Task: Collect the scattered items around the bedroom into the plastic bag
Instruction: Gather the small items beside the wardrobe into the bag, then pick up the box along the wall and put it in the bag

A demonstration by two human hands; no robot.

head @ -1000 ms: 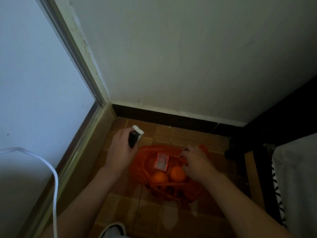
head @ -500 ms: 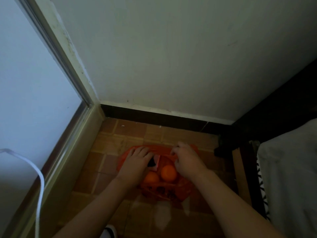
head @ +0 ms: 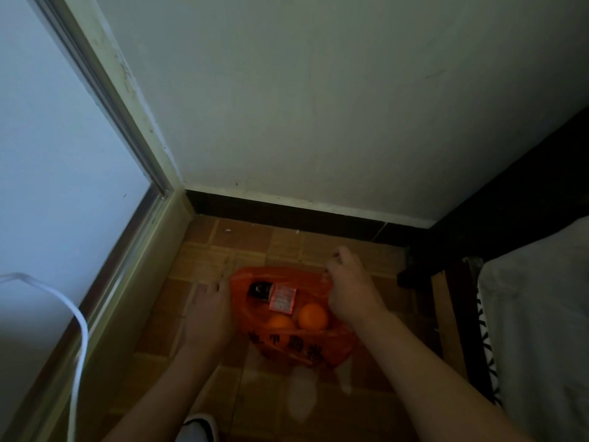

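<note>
An orange plastic bag (head: 302,347) with dark lettering lies open on the tiled floor near the wall corner. Inside it are two oranges (head: 314,315), a small red packet (head: 282,298) and a black item (head: 261,290) with a white end. My right hand (head: 350,290) grips the bag's right rim with curled fingers and holds it up. My left hand (head: 208,311) lies against the bag's left rim, fingers loose and holding nothing that I can see.
A window frame (head: 134,237) runs along the left, with a white cable (head: 78,327) hanging in front of it. A dark bed frame (head: 446,275) and white bedding (head: 541,330) stand on the right. A shoe tip (head: 197,425) shows at the bottom.
My left hand carried the black item down into the bag, let it go and drew back to the left rim. My right hand kept hold of the bag's right rim.
</note>
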